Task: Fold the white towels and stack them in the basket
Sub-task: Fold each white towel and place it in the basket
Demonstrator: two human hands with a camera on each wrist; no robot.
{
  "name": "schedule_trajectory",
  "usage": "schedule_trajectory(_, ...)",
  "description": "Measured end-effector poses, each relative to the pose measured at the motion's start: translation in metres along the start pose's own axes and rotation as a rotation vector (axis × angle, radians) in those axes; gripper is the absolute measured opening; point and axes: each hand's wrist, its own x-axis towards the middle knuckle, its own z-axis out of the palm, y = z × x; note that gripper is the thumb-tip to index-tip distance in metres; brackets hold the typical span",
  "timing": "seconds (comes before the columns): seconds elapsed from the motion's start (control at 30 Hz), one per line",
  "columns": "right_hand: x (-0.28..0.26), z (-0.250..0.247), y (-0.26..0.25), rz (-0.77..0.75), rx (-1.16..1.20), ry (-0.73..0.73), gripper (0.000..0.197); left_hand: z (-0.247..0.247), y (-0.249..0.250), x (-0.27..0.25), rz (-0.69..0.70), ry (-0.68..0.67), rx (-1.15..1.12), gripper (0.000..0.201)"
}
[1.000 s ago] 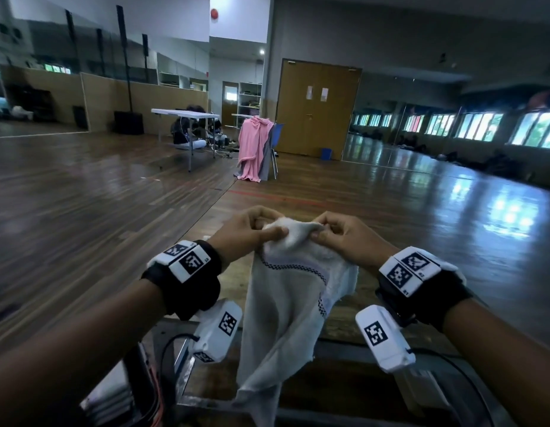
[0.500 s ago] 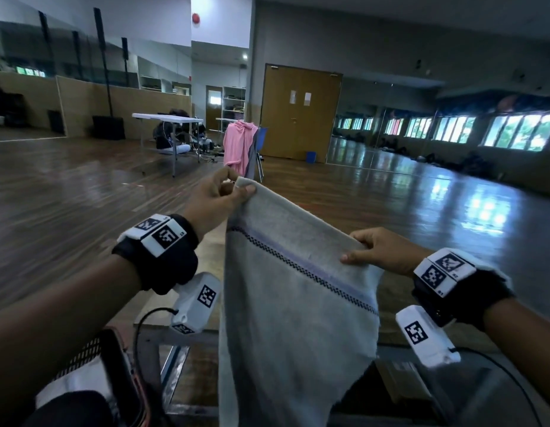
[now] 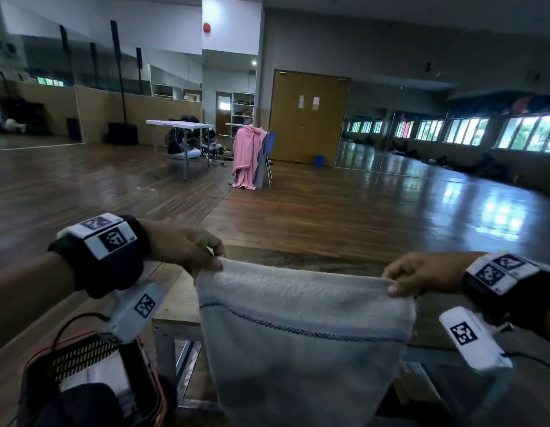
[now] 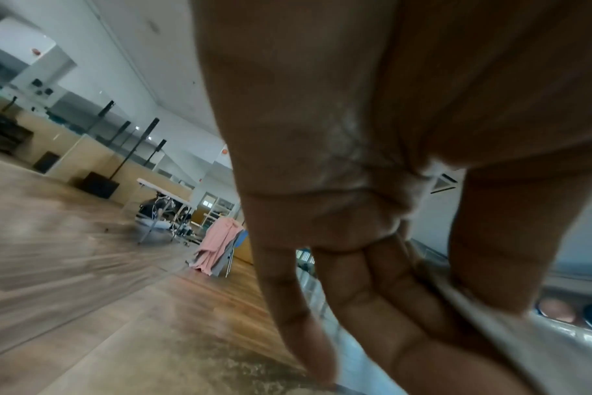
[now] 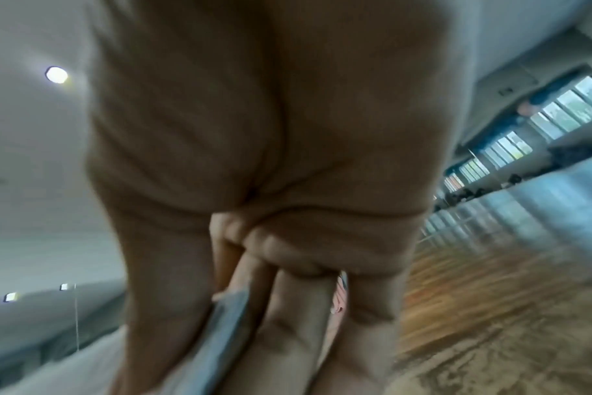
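Note:
A white towel (image 3: 301,337) with a dark stitched stripe hangs flat in front of me, its top edge stretched level between both hands. My left hand (image 3: 212,261) pinches the top left corner, and my right hand (image 3: 390,283) pinches the top right corner. In the left wrist view the towel edge (image 4: 484,328) runs between thumb and fingers of the left hand (image 4: 433,302). In the right wrist view a strip of towel (image 5: 220,326) sits between the thumb and fingers of the right hand (image 5: 240,302). A dark mesh basket (image 3: 83,359) with red trim stands at the lower left, with something white inside.
A metal frame (image 3: 172,349) lies below the towel. Wooden floor (image 3: 298,223) stretches ahead. Far off stand a white folding table (image 3: 180,124), a chair draped with pink cloth (image 3: 247,155), and brown double doors (image 3: 307,115).
My hands moved apart from a bunched grip and the towel spread out. Its top edge, slanted half a second ago, is now level and taut, with the left hand lower.

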Motion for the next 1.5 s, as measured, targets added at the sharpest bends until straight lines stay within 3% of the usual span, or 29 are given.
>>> schedule_trajectory(0.07,0.002,-0.010,-0.007,0.032,0.007,0.050,0.013,-0.004,-0.001,0.006,0.017,0.076,0.117,0.005)
schedule_trajectory(0.17,0.016,-0.024,-0.025,0.068,-0.216,0.289,0.004,-0.013,0.010,0.031,0.041,0.368,0.489,0.004)
schedule_trajectory(0.23,0.026,-0.040,-0.041,0.037,-0.332,0.541,0.008,-0.025,0.025,0.049,0.080,0.639,0.514,0.008)
schedule_trajectory(0.3,0.028,-0.062,-0.060,-0.064,-0.290,0.807,0.009,-0.043,0.045,0.059,0.161,0.933,0.477,0.012)
schedule_trajectory(0.37,0.023,-0.088,-0.087,-0.183,-0.213,1.034,0.008,-0.067,0.072,0.058,0.283,1.117,0.369,0.014)
schedule_trajectory(0.5,0.004,-0.121,-0.133,-0.396,-0.148,1.319,0.014,-0.107,0.119,0.039,0.479,1.261,0.303,0.023)
schedule_trajectory(0.6,-0.002,-0.124,-0.150,-0.454,-0.167,1.354,0.013,-0.123,0.129,0.026,0.529,1.311,0.315,0.016)
schedule_trajectory(0.7,0.002,-0.115,-0.143,-0.450,-0.093,1.227,0.014,-0.121,0.115,0.022,0.495,1.266,0.370,0.026)
schedule_trajectory(0.77,0.012,-0.104,-0.125,-0.367,-0.082,1.091,0.017,-0.109,0.092,0.024,0.400,1.147,0.455,0.012)
schedule_trajectory(0.87,0.030,-0.075,-0.089,-0.160,-0.179,0.769,0.007,-0.084,0.047,0.030,0.138,0.741,0.596,0.011)
schedule_trajectory(0.97,0.050,-0.041,-0.049,-0.018,0.002,0.446,0.011,-0.054,0.006,0.040,-0.055,0.367,0.288,0.015)
schedule_trajectory(1.03,0.063,-0.025,-0.024,0.051,0.094,0.312,0.011,-0.039,-0.017,0.051,-0.096,0.272,0.160,0.015)
schedule_trajectory(1.17,0.094,-0.007,0.015,0.075,0.117,0.253,0.011,-0.019,-0.055,0.077,-0.103,0.240,0.229,0.010)
schedule_trajectory(1.3,0.130,0.012,0.052,0.097,0.082,0.263,0.007,-0.001,-0.100,0.108,-0.130,0.324,0.417,0.007)
schedule_trajectory(1.5,0.181,0.038,0.092,0.035,-0.170,0.533,0.009,0.024,-0.163,0.152,-0.153,0.482,0.504,0.014)
